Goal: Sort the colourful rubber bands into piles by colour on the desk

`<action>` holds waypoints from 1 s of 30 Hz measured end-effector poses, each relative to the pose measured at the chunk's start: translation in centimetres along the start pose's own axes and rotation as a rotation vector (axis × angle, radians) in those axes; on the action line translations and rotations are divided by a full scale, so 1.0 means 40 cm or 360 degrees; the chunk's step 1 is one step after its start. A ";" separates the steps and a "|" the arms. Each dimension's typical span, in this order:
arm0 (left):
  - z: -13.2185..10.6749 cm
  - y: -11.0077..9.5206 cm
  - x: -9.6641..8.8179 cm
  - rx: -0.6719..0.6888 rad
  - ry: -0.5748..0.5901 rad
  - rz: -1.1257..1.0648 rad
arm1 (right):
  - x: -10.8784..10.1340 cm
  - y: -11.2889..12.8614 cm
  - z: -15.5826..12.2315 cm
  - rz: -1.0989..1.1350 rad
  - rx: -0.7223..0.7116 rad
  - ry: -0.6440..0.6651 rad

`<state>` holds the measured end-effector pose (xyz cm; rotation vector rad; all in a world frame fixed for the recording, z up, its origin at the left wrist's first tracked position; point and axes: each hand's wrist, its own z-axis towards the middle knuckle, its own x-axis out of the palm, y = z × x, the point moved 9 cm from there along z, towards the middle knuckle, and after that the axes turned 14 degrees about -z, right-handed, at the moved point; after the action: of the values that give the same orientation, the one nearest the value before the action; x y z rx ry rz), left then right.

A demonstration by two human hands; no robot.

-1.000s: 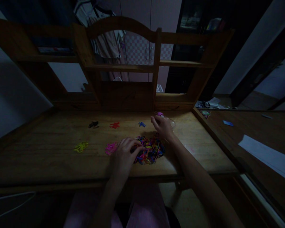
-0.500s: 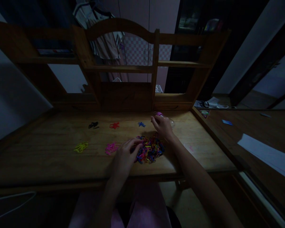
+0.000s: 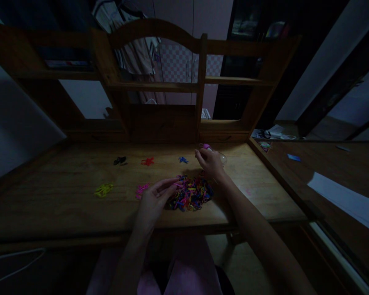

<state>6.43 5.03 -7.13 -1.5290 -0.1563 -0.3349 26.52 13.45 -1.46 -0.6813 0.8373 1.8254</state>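
Note:
A mixed heap of small coloured elastic bands lies on the wooden desk between my hands. At its left edge my left hand is pinching a pink elastic band between thumb and fingers. Beyond the heap, my right hand is curled, fingertips together; what it holds, if anything, is hidden. Partly behind that hand is a clear rounded object with a pink top. Sorted piles lie nearby: pink bands, yellow bands, black bands, red bands and blue bands.
A wooden shelf unit rises along the desk's back edge. To the right, a lower brown surface bears a white sheet and a small blue card. A white cable hangs at lower left.
My left hand has drawn slightly left from the heap, with a pink elastic band now showing at its fingertips. The right hand stays in place.

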 end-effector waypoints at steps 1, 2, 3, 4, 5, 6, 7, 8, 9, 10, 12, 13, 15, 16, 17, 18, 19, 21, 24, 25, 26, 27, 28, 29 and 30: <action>0.000 -0.003 -0.004 0.0007 -0.0026 -0.0003 | -0.001 -0.002 0.000 0.0016 0.0012 -0.0002; -0.001 -0.005 -0.008 0.0010 -0.0050 -0.0006 | -0.003 -0.004 0.001 0.0047 0.0033 0.0001; -0.001 -0.006 -0.011 0.0012 -0.0075 -0.0010 | -0.004 -0.006 0.001 0.0098 0.0061 0.0017; 0.000 -0.006 -0.014 0.0010 -0.0095 -0.0014 | -0.003 -0.006 0.001 0.0178 0.0089 0.0056; 0.001 -0.005 -0.017 0.0006 -0.0113 -0.0018 | 0.001 -0.001 0.000 0.0296 0.0109 0.0133; 0.003 -0.004 -0.021 0.0009 -0.0134 -0.0028 | 0.011 0.010 -0.002 0.0453 0.0111 0.0259; 0.004 -0.003 -0.026 0.0018 -0.0159 -0.0044 | 0.024 0.031 -0.008 0.0641 0.0085 0.0427; 0.007 -0.002 -0.033 0.0032 -0.0186 -0.0067 | 0.037 0.062 -0.018 0.0849 0.0029 0.0623; 0.009 0.000 -0.042 0.0046 -0.0216 -0.0088 | 0.046 0.099 -0.032 0.1056 -0.0047 0.0824; 0.011 0.002 -0.051 0.0059 -0.0242 -0.0103 | 0.051 0.137 -0.049 0.1242 -0.0125 0.1007; 0.015 0.002 -0.068 0.0097 -0.0285 -0.0103 | 0.051 0.196 -0.076 0.1502 -0.0232 0.1226; 0.016 0.001 -0.074 0.0114 -0.0296 -0.0087 | 0.051 0.215 -0.083 0.1570 -0.0255 0.1265; 0.016 -0.002 -0.082 0.0141 -0.0315 -0.0040 | 0.056 0.234 -0.091 0.1591 -0.0268 0.1266; 0.015 -0.004 -0.084 0.0151 -0.0325 -0.0020 | 0.061 0.238 -0.092 0.1565 -0.0270 0.1247; 0.014 -0.005 -0.086 0.0159 -0.0337 -0.0008 | 0.067 0.239 -0.092 0.1530 -0.0265 0.1221; 0.012 -0.005 -0.086 0.0165 -0.0347 -0.0011 | 0.072 0.237 -0.091 0.1497 -0.0251 0.1189; 0.011 -0.005 -0.085 0.0173 -0.0350 -0.0026 | 0.077 0.233 -0.089 0.1473 -0.0231 0.1150; 0.009 -0.004 -0.080 0.0181 -0.0331 -0.0075 | 0.082 0.226 -0.084 0.1448 -0.0208 0.1083; 0.008 0.001 -0.072 0.0149 -0.0303 -0.0120 | 0.087 0.225 -0.085 0.1394 -0.0246 0.1080; 0.007 0.002 -0.070 0.0137 -0.0299 -0.0123 | 0.088 0.224 -0.086 0.1371 -0.0255 0.1090; 0.006 0.001 -0.069 0.0131 -0.0299 -0.0125 | 0.088 0.221 -0.087 0.1356 -0.0251 0.1097; 0.005 0.000 -0.068 0.0129 -0.0294 -0.0120 | 0.087 0.218 -0.087 0.1354 -0.0237 0.1101; 0.004 -0.002 -0.068 0.0130 -0.0289 -0.0108 | 0.085 0.214 -0.085 0.1366 -0.0212 0.1102; 0.002 -0.006 -0.072 0.0138 -0.0297 -0.0087 | 0.083 0.210 -0.082 0.1388 -0.0181 0.1102; -0.001 -0.012 -0.080 0.0152 -0.0315 -0.0054 | 0.081 0.207 -0.077 0.1417 -0.0146 0.1097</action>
<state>3.27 5.38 -7.67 -1.4647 -0.3496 -0.1999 17.91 10.40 -3.74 -1.1453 1.7162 2.4451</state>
